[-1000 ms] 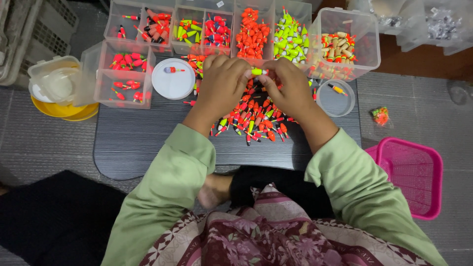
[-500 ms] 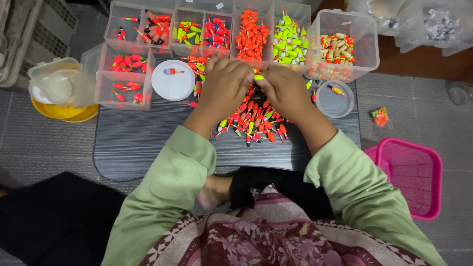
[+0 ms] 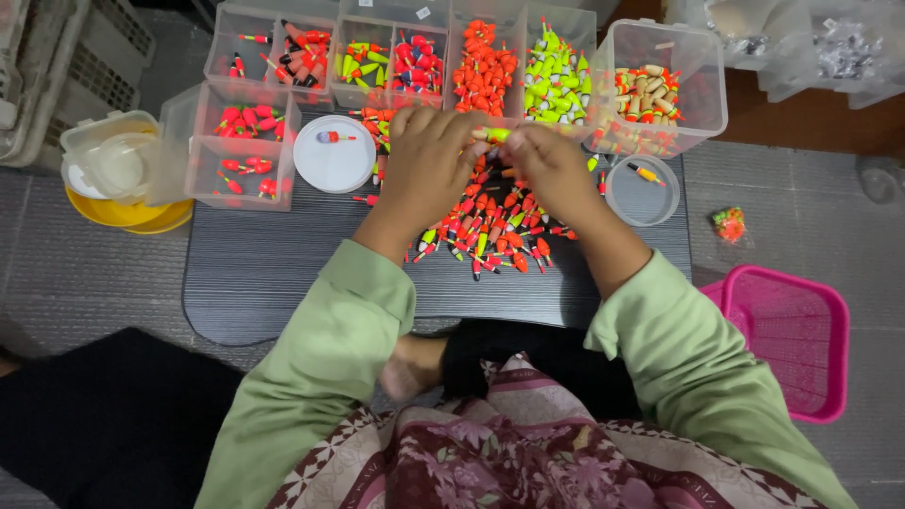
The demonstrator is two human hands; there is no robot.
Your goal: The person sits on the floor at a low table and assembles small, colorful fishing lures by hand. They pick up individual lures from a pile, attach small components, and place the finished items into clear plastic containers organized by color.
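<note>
A small yellow-green plastic float (image 3: 497,135) is pinched between left hand (image 3: 429,165) and right hand (image 3: 556,170) above the mixed heap of floats (image 3: 490,226) (mid-sorting, I judge) near the dark board's (image 3: 283,283) far edge

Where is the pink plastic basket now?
In the head view, the pink plastic basket sits on the floor at the person's right, beside the dark tray.

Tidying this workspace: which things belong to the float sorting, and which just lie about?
In use: left hand, right hand, yellow-green float, float pile, sorting boxes.
Lying about: pink basket, yellow bowl, round lid.
</note>
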